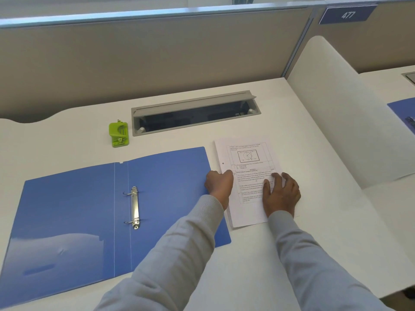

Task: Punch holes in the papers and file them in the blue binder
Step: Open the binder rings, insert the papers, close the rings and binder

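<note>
The blue binder lies open flat on the white desk, its two metal rings open in the middle. Just right of it lies a small stack of printed papers with a punched hole showing near its left edge. My left hand is curled at the stack's left edge, fingers closed on the edge of the sheets. My right hand lies flat on the lower half of the stack, fingers spread. A green hole punch stands behind the binder, apart from both hands.
A grey cable tray with its lid raised is set into the desk behind the papers. A beige partition closes the back. A white divider stands at the right; beyond it lies another blue folder.
</note>
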`<act>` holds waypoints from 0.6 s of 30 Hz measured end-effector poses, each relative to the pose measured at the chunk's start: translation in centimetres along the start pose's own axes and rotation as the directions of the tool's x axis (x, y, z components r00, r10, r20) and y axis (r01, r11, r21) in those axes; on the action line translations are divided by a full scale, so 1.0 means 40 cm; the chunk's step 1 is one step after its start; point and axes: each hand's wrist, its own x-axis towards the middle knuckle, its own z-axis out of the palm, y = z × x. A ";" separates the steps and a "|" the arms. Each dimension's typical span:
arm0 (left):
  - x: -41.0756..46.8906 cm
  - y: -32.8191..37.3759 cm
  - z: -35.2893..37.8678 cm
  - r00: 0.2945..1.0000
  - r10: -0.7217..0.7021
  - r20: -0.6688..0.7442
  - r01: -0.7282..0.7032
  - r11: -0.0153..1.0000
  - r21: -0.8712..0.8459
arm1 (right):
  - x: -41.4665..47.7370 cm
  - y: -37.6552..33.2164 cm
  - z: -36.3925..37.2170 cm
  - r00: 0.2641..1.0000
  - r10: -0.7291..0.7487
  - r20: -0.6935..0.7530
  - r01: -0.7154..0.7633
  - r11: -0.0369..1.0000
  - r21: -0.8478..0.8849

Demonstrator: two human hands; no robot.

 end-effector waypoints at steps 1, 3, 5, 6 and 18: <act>0.000 0.002 0.002 1.000 -0.010 0.012 0.010 1.000 0.004 | 0.000 0.000 0.000 1.000 0.000 0.000 0.000 1.000 -0.002; 0.005 0.003 0.002 0.999 -0.019 0.032 0.019 1.000 0.008 | 0.000 -0.001 0.000 1.000 -0.001 -0.003 0.001 1.000 -0.001; 0.008 0.003 0.001 0.999 -0.018 0.039 0.018 1.000 0.004 | 0.001 -0.002 0.000 1.000 -0.002 -0.010 0.002 1.000 0.001; 0.011 0.001 0.002 0.999 -0.009 0.042 0.009 1.000 0.006 | 0.001 -0.002 0.000 1.000 0.001 -0.008 -0.001 1.000 0.003; -0.015 -0.004 0.020 0.997 0.060 0.040 -0.059 0.998 -0.023 | 0.002 -0.006 -0.010 0.998 0.023 0.052 -0.023 1.000 0.001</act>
